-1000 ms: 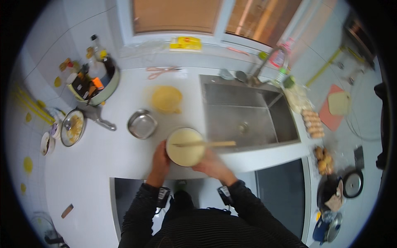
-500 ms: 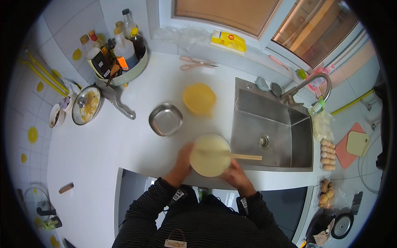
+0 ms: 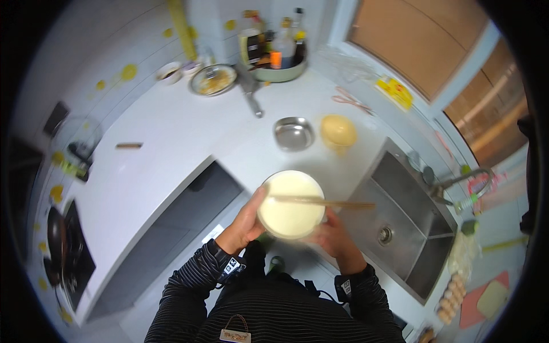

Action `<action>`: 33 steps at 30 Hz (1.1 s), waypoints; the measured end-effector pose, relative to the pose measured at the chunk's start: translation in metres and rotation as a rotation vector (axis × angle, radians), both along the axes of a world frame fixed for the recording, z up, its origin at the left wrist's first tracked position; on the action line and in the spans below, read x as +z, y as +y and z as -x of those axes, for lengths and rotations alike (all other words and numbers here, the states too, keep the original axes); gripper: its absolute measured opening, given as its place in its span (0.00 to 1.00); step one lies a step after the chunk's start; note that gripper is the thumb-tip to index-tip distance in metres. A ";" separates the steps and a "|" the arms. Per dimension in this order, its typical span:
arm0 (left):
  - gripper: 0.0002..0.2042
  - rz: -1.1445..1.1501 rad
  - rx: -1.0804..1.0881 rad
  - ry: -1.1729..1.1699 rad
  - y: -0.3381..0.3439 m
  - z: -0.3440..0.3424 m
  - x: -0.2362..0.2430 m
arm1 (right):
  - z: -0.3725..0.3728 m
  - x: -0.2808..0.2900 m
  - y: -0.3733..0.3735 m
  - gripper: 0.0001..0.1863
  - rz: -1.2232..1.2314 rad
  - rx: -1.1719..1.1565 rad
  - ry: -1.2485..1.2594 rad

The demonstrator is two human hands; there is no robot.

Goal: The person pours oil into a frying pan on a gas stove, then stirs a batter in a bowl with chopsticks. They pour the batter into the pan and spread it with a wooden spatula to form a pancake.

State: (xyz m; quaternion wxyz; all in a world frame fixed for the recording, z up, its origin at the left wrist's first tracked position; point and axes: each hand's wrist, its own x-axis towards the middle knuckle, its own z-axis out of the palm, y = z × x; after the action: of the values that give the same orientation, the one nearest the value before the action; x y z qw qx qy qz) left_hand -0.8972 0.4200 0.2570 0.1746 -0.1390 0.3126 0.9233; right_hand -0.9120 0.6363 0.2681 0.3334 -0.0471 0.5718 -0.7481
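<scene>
A white-rimmed bowl [image 3: 291, 236] full of smooth pale-yellow liquid is held in front of me, off the counter. My left hand [image 3: 246, 222] is wrapped round its left side, thumb at the rim. On the opposite side, my right hand [image 3: 333, 233], somewhat blurred, grips the bowl from the lower right. A pair of wooden chopsticks [image 3: 349, 204] lies across the bowl, their ends sticking out to the right over the sink's edge. Beyond the bowl, on the counter, stand a square steel bowl [image 3: 293, 146] and a yellow bowl [image 3: 338, 132].
The steel sink [image 3: 394, 211] lies right, with its faucet [image 3: 457, 182] behind. Eggs [image 3: 452, 298] sit past it. At the back are a bottle tray [image 3: 280, 74], a cleaver [image 3: 250, 94], a lidded plate [image 3: 213, 83] and scissors [image 3: 350, 100]. A stove [image 3: 77, 257] is at far left.
My view has turned to the left, bringing the stove in. Both hands have carried the bowl away from the counter edge by the sink, with the chopsticks still across it.
</scene>
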 end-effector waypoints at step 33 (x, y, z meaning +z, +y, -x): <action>0.21 0.208 1.338 0.051 -0.324 -0.443 0.016 | -0.255 0.128 -0.491 0.09 -0.043 0.828 0.726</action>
State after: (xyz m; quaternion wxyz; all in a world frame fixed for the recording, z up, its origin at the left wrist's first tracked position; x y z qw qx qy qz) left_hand -0.4541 0.0962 0.2733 -0.4561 -0.2967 0.2503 0.8008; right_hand -0.6567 0.1454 0.3958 0.3822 -0.5163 0.5989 -0.4781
